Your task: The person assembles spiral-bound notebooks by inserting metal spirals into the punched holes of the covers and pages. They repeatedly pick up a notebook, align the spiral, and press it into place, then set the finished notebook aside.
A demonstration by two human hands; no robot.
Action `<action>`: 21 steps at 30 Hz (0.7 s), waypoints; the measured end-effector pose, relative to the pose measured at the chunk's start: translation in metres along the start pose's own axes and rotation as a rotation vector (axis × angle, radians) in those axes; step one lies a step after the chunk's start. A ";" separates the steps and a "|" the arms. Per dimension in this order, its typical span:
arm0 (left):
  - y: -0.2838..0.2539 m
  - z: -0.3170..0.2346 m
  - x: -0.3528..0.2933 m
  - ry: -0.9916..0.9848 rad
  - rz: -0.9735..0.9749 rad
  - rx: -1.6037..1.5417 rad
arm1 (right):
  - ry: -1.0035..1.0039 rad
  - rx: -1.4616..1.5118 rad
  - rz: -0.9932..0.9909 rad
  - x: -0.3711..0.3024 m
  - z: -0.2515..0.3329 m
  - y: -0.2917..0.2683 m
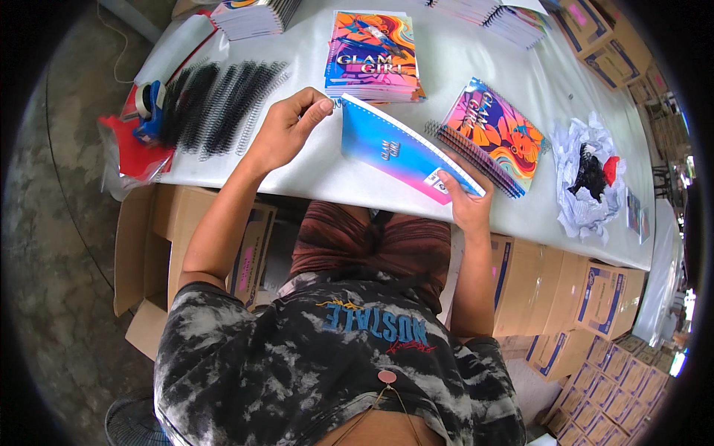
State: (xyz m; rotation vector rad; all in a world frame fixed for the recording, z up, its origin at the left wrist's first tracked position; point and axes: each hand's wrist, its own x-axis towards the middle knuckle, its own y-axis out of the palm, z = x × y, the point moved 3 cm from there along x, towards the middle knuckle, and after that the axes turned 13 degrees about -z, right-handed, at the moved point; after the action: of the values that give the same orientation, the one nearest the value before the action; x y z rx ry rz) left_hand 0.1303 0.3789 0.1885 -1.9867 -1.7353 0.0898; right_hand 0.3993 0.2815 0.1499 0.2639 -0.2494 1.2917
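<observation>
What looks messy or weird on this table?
The crumpled white paper on the right side of the table stands out: it's scrunched up around a dark tangle and something red, while the notebook stack looks fairly tidy. I see nothing spilled.

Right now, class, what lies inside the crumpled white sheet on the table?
A black tangle and a red piece show in the crumpled white sheet; anything beneath them is covered.
</observation>
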 end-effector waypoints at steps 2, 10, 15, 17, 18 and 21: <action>0.001 0.001 0.001 -0.045 0.006 -0.061 | -0.014 0.016 0.018 0.000 0.001 0.001; -0.016 -0.019 0.027 0.160 0.232 -0.084 | 0.021 0.019 0.022 0.000 0.007 -0.004; -0.013 -0.060 0.029 0.335 0.292 0.374 | 0.082 -0.001 0.002 -0.007 -0.001 -0.004; -0.011 -0.078 0.032 0.301 0.379 0.596 | 0.052 -0.086 0.036 -0.006 0.003 -0.003; -0.010 -0.081 0.033 0.282 0.422 0.707 | 0.014 -0.089 0.039 -0.006 0.005 -0.001; -0.002 -0.073 0.025 0.716 0.158 0.758 | -0.067 -0.088 0.053 -0.007 0.008 0.004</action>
State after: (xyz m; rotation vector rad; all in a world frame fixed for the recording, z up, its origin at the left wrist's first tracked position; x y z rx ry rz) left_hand 0.1601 0.3795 0.2598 -1.3385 -0.8896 0.0633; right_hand 0.3939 0.2737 0.1553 0.2269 -0.3721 1.3216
